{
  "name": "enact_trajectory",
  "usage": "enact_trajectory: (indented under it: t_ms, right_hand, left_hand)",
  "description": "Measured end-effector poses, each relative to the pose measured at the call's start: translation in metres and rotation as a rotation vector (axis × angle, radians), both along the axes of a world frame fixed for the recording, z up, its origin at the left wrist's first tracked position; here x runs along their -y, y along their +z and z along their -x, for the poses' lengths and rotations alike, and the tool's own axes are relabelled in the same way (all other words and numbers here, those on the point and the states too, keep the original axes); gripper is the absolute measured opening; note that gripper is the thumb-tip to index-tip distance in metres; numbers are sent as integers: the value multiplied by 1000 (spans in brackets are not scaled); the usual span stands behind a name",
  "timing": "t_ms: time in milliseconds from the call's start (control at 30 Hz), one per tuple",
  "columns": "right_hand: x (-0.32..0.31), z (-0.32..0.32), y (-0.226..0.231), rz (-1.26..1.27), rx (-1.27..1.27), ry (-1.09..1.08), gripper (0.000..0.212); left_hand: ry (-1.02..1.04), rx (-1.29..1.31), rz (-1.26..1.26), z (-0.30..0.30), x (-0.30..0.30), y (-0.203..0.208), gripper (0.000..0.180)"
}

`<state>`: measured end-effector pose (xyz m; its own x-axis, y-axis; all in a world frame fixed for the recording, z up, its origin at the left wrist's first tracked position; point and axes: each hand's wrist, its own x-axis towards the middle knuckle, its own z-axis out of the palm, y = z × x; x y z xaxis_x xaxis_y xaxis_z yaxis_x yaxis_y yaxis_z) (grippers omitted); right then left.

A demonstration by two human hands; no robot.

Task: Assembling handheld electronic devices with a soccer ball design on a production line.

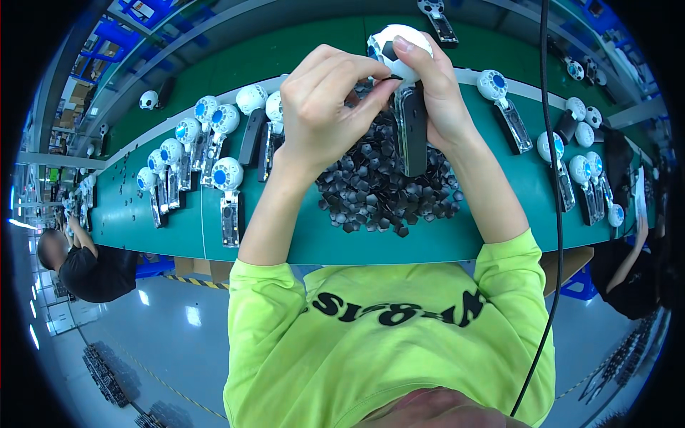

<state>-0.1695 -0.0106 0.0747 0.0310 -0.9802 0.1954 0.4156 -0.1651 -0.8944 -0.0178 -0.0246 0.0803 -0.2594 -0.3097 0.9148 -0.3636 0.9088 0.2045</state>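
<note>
My right hand [444,93] grips a handheld device with a white soccer-ball head [397,58] and a long dark handle [412,135], the thumb lying on the ball. A black patch shows on the ball's upper left side. Between the thumb and index finger of my left hand [319,103] is a small black pentagon piece [393,76], held close against the lower part of the ball; whether it touches cannot be made out. Under both hands spreads a heap of loose black pentagon pieces [378,189] on the green table [285,242].
Several similar ball-headed devices [228,175] lie to the left, more [494,85] to the right. A black cable [553,164] hangs down on the right. One person [93,267] works at far left, another [628,271] at far right. A second green surface [300,39] runs beyond.
</note>
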Motion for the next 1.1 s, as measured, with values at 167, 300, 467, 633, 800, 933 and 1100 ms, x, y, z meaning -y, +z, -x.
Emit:
enact_trajectory:
  t_ms: [167,300,467,633,800,933,1100]
  right_hand:
    - [-2,-3,2,4,28,34,63]
    - [-5,-1,3,-3,35,63,64]
    - [-5,0,-3,149,-16,140,67]
    - [-6,0,-3,260,-83,246,72]
    - [-13,3,6,150,-116,336,70]
    - [-17,-4,10,29,-107,449,63]
    - [-28,14,-1,1,-386,242,68]
  left_hand:
    - [-39,-2,-80,-2,2,-5,21]
    - [-16,-18,-100,-3,4,-4,31]
    - [-90,-108,-125,-1,10,-1,51]
    - [-291,-91,-121,-4,23,-6,71]
    - [-323,26,-86,-9,23,-10,79]
    - [-211,79,-127,-24,10,0,76]
    - [-241,-48,-161,-8,10,-1,63]
